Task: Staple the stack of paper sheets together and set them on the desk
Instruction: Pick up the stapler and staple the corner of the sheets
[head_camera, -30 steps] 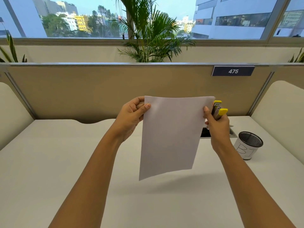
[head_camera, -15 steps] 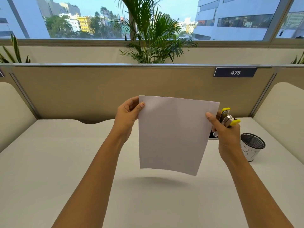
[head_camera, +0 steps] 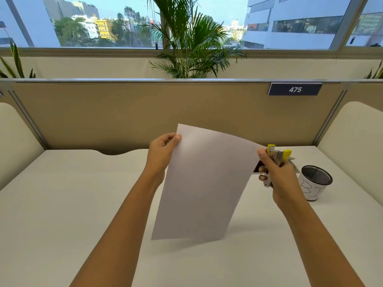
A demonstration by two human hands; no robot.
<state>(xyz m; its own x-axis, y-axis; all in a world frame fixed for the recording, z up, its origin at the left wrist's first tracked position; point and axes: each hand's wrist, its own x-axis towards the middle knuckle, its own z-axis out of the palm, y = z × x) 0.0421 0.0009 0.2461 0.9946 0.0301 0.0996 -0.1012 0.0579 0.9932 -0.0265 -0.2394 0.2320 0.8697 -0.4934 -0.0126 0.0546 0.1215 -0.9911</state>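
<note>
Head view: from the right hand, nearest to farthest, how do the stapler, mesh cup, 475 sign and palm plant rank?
1. stapler, gripped in the right hand itself.
2. mesh cup, on the desk just right of it.
3. 475 sign, up on the partition.
4. palm plant, beyond the partition.

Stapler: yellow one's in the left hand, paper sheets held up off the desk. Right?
No. The head view shows the yellow stapler in the right hand, not the left. The paper sheets are held up off the desk, as you said.
</note>
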